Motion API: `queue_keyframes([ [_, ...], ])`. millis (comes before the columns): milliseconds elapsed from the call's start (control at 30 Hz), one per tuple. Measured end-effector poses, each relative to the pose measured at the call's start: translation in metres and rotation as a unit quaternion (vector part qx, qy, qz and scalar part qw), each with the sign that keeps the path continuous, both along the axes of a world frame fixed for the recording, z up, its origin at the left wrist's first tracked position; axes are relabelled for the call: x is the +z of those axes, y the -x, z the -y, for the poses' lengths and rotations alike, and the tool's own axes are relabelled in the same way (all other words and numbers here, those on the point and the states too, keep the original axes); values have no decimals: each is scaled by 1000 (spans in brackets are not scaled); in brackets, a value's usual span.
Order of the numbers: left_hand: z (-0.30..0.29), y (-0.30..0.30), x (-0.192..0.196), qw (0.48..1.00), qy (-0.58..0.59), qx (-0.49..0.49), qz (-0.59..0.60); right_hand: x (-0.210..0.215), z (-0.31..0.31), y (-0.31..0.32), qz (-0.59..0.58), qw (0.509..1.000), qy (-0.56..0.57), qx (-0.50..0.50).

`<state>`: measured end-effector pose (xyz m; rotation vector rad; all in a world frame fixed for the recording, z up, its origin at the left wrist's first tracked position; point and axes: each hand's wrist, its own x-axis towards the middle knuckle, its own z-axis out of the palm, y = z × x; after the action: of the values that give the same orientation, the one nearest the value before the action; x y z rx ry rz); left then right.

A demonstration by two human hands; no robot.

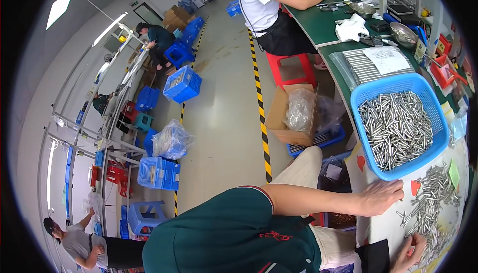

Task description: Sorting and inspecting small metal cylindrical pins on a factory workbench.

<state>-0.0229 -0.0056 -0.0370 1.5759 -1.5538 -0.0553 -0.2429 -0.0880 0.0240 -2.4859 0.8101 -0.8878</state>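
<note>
- A seated person in a dark green shirt works at a white desk [383, 223] at the 4 o'clock side of the view, sorting small metal pins.
- The left hand [382, 197] lies flat, palm down, at the desk's near edge, fingers together and extended toward a loose heap of metal pins [430, 193]; its grip is open and nothing shows in it.
- The right hand [409, 254], at 5 o'clock, is curled against the lower end of the heap; whether its grip has closed on any pins cannot be told, since the fisheye rim blurs and crops it.
- A blue plastic basket [366, 93] at 2 o'clock from the left hand is heaped with more of these pins, just beside the loose heap and overhanging the desk edge.
- Progress, judged from the layout: a modest share of pins lies spread on the desk while the basket is nearly full, so most of the sorting looks undone.
- Beyond the basket, at 1 o'clock, a clear bag of ribbed trays [358, 66] with a paper sheet rests on a green desk [318, 29], where another person in a white shirt works on a red stool [291, 68].
- Hidden or unclear: the desk's right end, the far side of the heap and the small red and green tags there are cut off or too small to read.
</note>
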Motion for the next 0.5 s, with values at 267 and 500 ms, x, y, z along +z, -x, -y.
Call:
queue_keyframes([
  [267,-6,-3,5,999,-25,-30,-28,-9,-5,-1,64,990,-30,-122],
  [500,8,6,19,992,-72,-102,13,-20,13,-6,40,991,74,-102],
])
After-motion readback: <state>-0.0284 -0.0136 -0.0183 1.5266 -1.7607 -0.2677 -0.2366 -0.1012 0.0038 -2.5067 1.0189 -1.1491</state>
